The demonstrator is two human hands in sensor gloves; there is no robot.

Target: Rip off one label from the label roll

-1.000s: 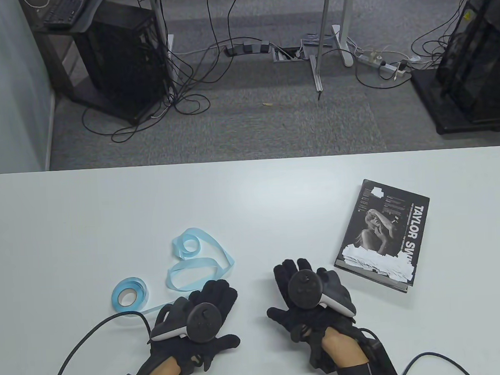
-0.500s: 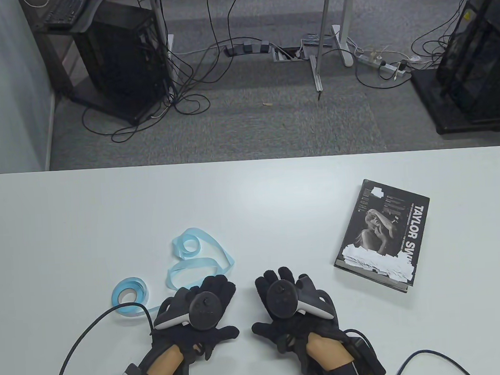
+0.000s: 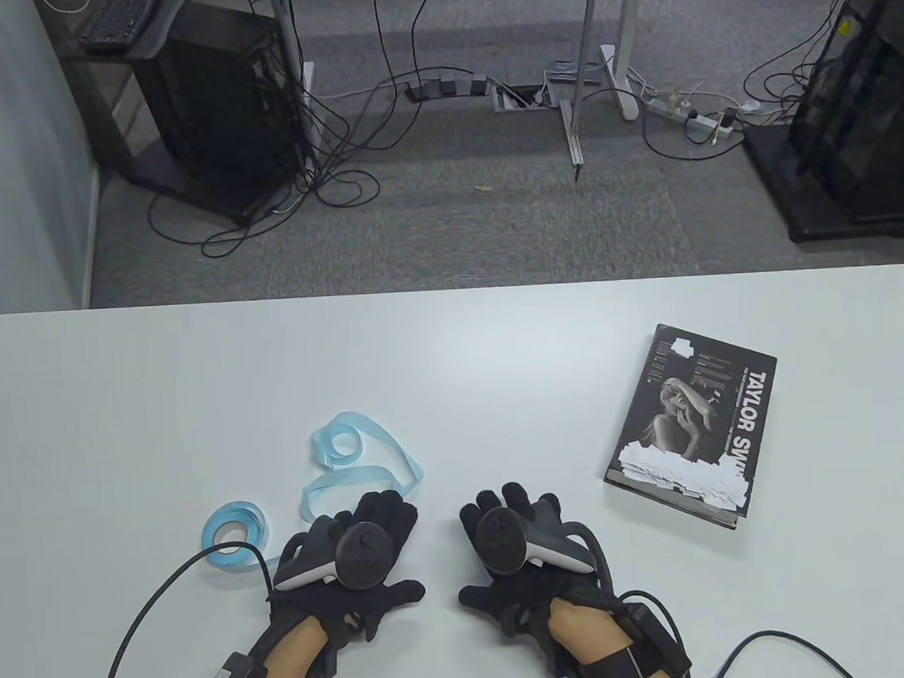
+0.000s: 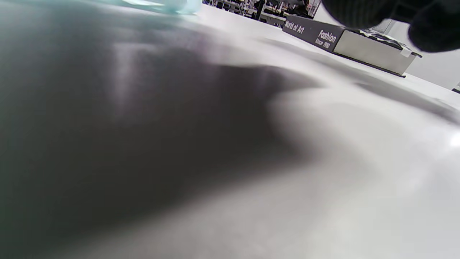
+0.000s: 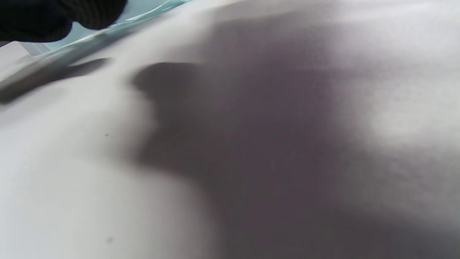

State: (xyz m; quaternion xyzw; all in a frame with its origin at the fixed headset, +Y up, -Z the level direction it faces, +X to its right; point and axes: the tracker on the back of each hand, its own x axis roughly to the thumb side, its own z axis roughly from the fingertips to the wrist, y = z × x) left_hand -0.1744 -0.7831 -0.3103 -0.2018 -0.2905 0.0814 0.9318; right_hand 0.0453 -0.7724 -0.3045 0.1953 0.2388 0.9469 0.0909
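The light blue label roll [image 3: 233, 535] lies flat on the white table [image 3: 452, 339] at the near left. Its unrolled strip [image 3: 362, 467] curls in loops just beyond my left hand and also shows at the top of the left wrist view [image 4: 161, 4] and the right wrist view [image 5: 143, 10]. My left hand [image 3: 388, 546] rests palm down on the table, fingers spread, holding nothing, with its fingertips at the near end of the strip. My right hand [image 3: 486, 545] rests palm down beside it, about a hand's width to the right, also holding nothing.
A black book [image 3: 693, 425] with white paper scraps stuck on its cover lies to the right of my right hand; it also shows in the left wrist view [image 4: 345, 39]. Glove cables [image 3: 154, 602] trail off the near edge.
My right hand has moved left, closer to my left hand and away from the book. My left hand has shifted only slightly. The roll and strip have not moved.
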